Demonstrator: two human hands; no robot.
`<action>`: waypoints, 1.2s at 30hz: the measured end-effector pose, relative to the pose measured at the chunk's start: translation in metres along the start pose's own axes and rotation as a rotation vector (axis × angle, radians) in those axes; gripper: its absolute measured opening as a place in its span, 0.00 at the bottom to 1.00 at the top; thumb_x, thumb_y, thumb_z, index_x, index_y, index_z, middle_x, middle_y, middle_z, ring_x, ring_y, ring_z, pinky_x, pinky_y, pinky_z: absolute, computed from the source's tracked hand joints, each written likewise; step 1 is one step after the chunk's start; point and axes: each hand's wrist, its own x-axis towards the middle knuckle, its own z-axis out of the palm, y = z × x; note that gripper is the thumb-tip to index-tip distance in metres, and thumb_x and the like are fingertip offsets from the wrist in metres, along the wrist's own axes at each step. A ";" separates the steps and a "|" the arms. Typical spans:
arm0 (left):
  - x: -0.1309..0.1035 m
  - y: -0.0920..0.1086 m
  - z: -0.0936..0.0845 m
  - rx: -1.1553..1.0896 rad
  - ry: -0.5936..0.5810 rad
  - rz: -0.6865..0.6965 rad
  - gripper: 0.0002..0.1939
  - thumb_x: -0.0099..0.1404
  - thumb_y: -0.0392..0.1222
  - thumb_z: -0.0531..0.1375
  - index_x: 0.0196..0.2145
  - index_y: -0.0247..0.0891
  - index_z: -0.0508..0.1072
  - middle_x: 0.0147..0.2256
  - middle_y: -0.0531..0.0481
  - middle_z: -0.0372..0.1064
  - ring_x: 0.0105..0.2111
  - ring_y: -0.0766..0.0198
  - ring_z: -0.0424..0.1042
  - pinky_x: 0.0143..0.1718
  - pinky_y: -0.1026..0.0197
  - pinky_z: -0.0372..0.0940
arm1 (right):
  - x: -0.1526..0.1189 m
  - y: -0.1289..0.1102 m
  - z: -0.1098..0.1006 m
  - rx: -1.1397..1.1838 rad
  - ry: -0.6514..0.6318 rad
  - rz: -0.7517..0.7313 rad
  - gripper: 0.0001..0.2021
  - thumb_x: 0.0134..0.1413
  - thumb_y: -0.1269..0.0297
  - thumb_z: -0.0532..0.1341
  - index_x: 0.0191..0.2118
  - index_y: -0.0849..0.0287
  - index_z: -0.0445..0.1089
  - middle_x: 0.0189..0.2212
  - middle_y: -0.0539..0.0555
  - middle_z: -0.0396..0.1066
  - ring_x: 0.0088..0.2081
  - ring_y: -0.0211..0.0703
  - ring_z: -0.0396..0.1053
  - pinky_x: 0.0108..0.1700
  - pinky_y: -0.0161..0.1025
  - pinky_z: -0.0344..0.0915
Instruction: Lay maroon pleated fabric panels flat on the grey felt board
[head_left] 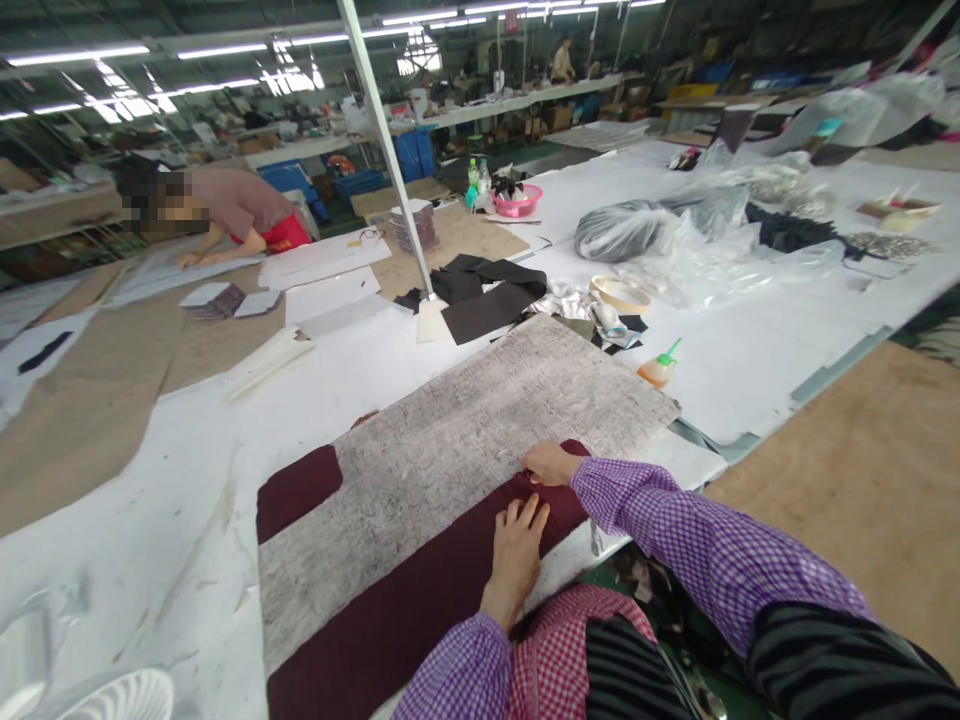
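Note:
A long strip of dark maroon fabric [405, 610] lies along the near edge of a scratched grey board [450, 440]. My left hand [517, 545] rests on this fabric with its fingers spread, near the strip's right part. Just beyond it, my right hand [551, 463] is closed at the strip's upper edge, its fingertips bent down on the cloth; what they pinch is too small to make out. At the board's far left corner lies a smaller maroon piece [300, 490].
Behind the board are black fabric strips [495, 300], a metal pole [386, 140], a tape roll [619, 293] and an oil bottle [658, 368]. Plastic-wrapped bundles [630, 230] lie at the back right. Another person [240, 205] bends over the table at the left.

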 end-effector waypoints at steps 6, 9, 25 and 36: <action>0.000 -0.003 0.001 0.107 -0.027 0.012 0.32 0.58 0.26 0.48 0.59 0.45 0.58 0.62 0.50 0.55 0.56 0.51 0.54 0.52 0.45 0.57 | -0.012 -0.001 0.007 0.049 0.298 -0.057 0.14 0.58 0.62 0.60 0.48 0.61 0.67 0.50 0.56 0.66 0.50 0.49 0.65 0.50 0.53 0.64; 0.001 -0.002 0.001 0.136 -0.023 0.015 0.32 0.59 0.26 0.48 0.60 0.46 0.57 0.62 0.51 0.55 0.56 0.51 0.54 0.52 0.45 0.57 | -0.027 -0.014 0.021 0.083 0.473 -0.021 0.13 0.60 0.65 0.58 0.50 0.60 0.65 0.52 0.57 0.64 0.52 0.49 0.64 0.52 0.53 0.63; 0.004 -0.002 0.004 0.163 -0.038 0.019 0.38 0.54 0.22 0.47 0.61 0.44 0.55 0.65 0.55 0.47 0.58 0.47 0.53 0.53 0.40 0.56 | -0.058 0.017 0.076 0.066 0.610 -0.064 0.26 0.62 0.57 0.55 0.62 0.60 0.53 0.64 0.60 0.51 0.64 0.53 0.49 0.62 0.57 0.48; 0.002 0.000 0.001 0.038 -0.032 -0.002 0.37 0.55 0.23 0.49 0.61 0.46 0.55 0.65 0.52 0.50 0.58 0.46 0.53 0.53 0.37 0.56 | -0.037 0.066 0.053 -0.025 0.658 0.149 0.26 0.62 0.59 0.55 0.63 0.58 0.52 0.65 0.59 0.48 0.65 0.56 0.45 0.63 0.62 0.37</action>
